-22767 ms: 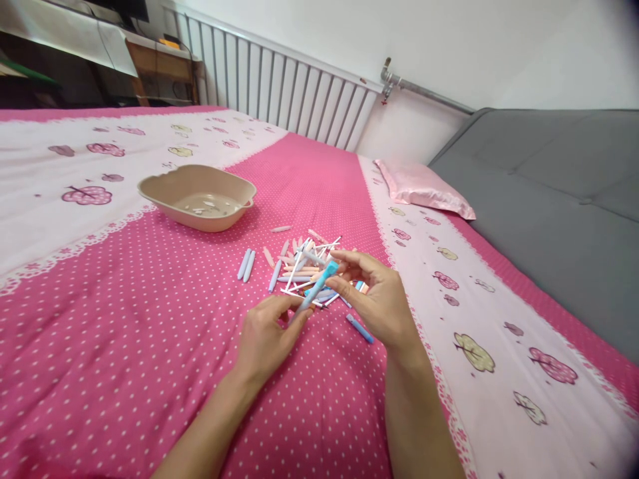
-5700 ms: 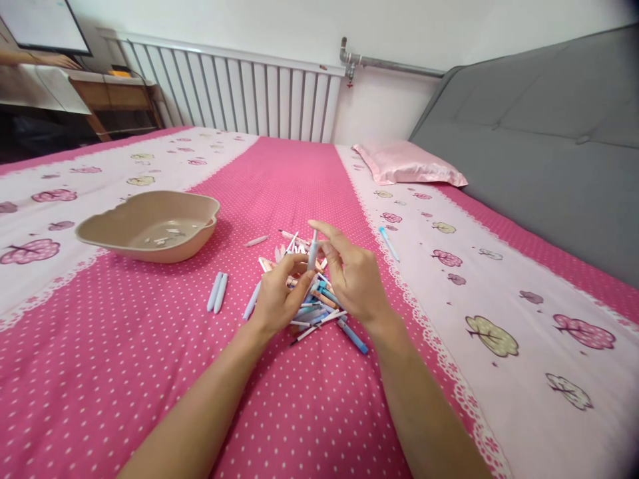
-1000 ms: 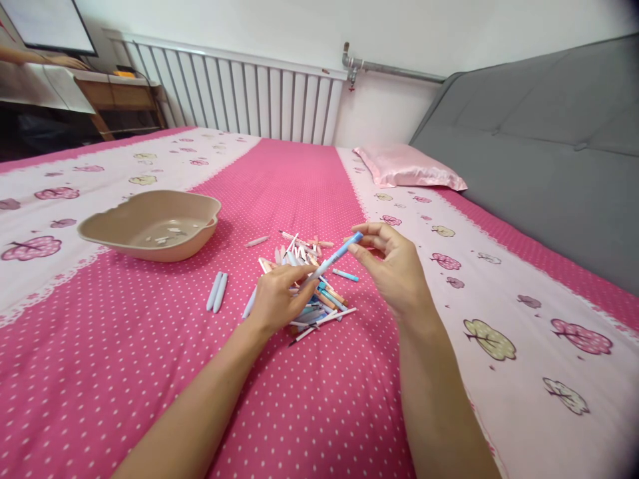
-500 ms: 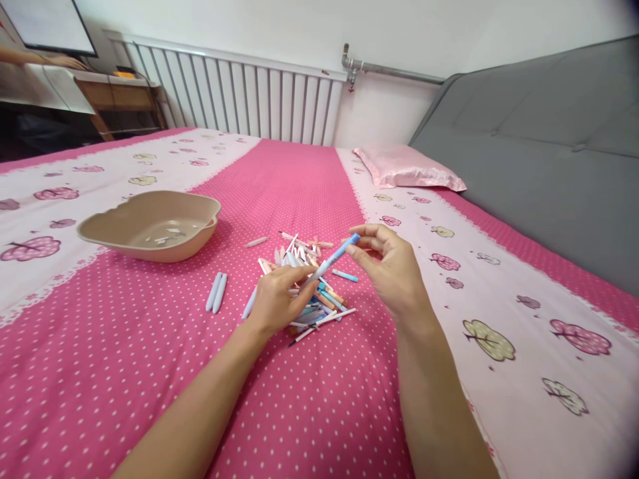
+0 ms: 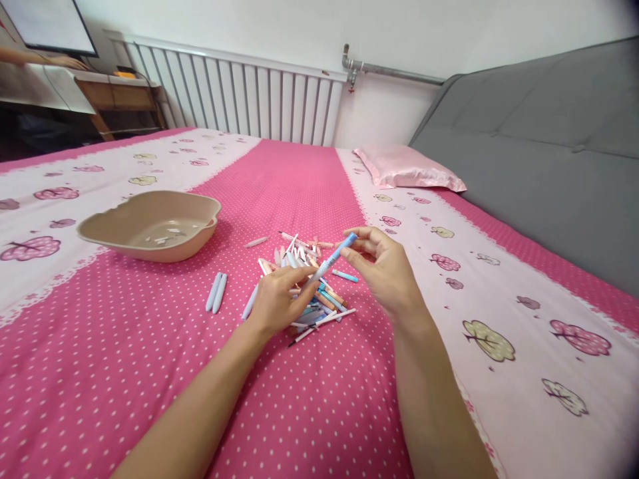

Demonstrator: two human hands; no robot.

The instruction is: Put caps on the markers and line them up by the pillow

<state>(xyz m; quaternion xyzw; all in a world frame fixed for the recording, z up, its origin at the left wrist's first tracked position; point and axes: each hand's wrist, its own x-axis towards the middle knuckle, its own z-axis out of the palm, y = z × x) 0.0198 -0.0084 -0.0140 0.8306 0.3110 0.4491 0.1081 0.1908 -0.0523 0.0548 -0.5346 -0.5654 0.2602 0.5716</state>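
Pinched low by the left grip [image 5: 282, 293] and at its bright-blue upper end by the right grip [image 5: 384, 269], a slim, whitish-blue pen [image 5: 329, 262] slants over the pen heap [image 5: 328, 300] on the pink dotted bed [image 5: 309, 399].

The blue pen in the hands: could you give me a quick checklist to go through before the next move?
1. Blue pen steadied at its pale lower end by the left hand: ok.
2. Blue upper end pinched by the right hand: ok.
3. Lower tip safely capped: cannot tell; the left hand hides it.
4. All loose pen parts together in the pile: not ok; two pale tubes lie apart, side by side, nearer the tub.
5. Tub standing upright on the bed: ok, with small pale pieces inside.
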